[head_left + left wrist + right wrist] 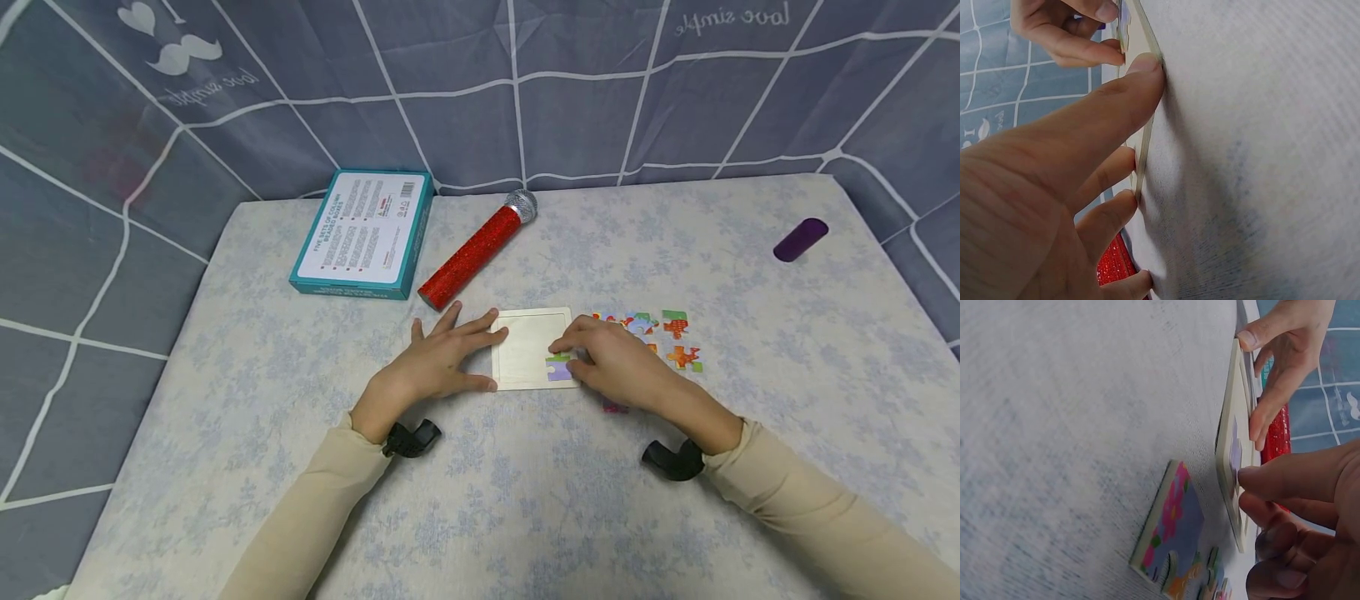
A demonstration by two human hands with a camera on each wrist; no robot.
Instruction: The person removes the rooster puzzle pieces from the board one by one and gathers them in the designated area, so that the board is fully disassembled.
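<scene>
A shallow cream puzzle tray (pixel 521 350) with a raised rim lies on the table. In its near right corner sits a purple and green jigsaw piece (pixel 558 369). My right hand (pixel 618 362) pinches this piece with thumb and forefinger at its upper and right edges, the other fingers curled. My left hand (pixel 438 358) rests at the tray's left edge, fingers spread, thumb at the near corner and fingertips on the rim. In the right wrist view, a piece with pink flowers (pixel 1175 519) lies on the cloth beside the tray.
Several loose jigsaw pieces (pixel 675 323) lie right of the tray, some hidden by the right hand. A red glitter microphone (pixel 472 257) and a teal box (pixel 360 233) lie behind, at left. A purple cylinder (pixel 801 240) is at the far right. A grey curtain (pixel 585 125) hangs behind the table.
</scene>
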